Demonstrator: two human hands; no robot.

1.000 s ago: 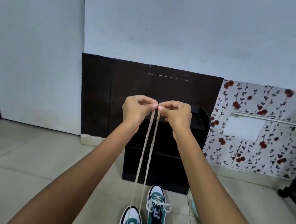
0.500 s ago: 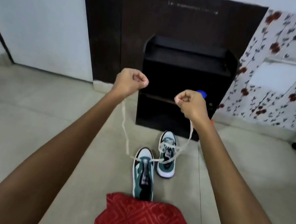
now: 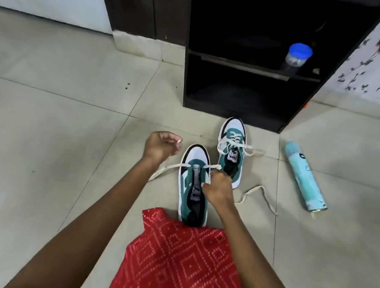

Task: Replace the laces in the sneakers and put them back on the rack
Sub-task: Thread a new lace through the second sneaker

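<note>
Down on the pale tiled floor (image 3: 41,124), the black two-shelf shoe rack (image 3: 238,64) stood open-fronted just beyond the work, so the finished pair would presumably have only a short way to go. The person's red diamond-patterned garment (image 3: 180,263) filled the foreground, its hem over the heel of the nearer green, white and black sneaker (image 3: 188,187). That sneaker lay toe towards the rack and within easy reach for threading. The matching farther sneaker (image 3: 234,130), already laced, sat just beside it and nearer the rack. A pale blue spray can (image 3: 305,180) lay on its side to the right, and a small blue-lidded jar (image 3: 297,57) stood on the rack's shelf. The left grip (image 3: 159,147) was curled and pinched one tip of the flat cream lace (image 3: 169,167), apparently keeping that end ready. The right grip (image 3: 217,188) was closed on the lace at the nearer sneaker's right eyelets, apparently to feed it through, with only the lowest row crossed. Half a second earlier both grips had been raised and spread, drawing the lace ends up. By this moment they had dropped to the shoe, the lace had gone slack on the floor, and the view had tipped downward, bringing the can into sight.
</note>
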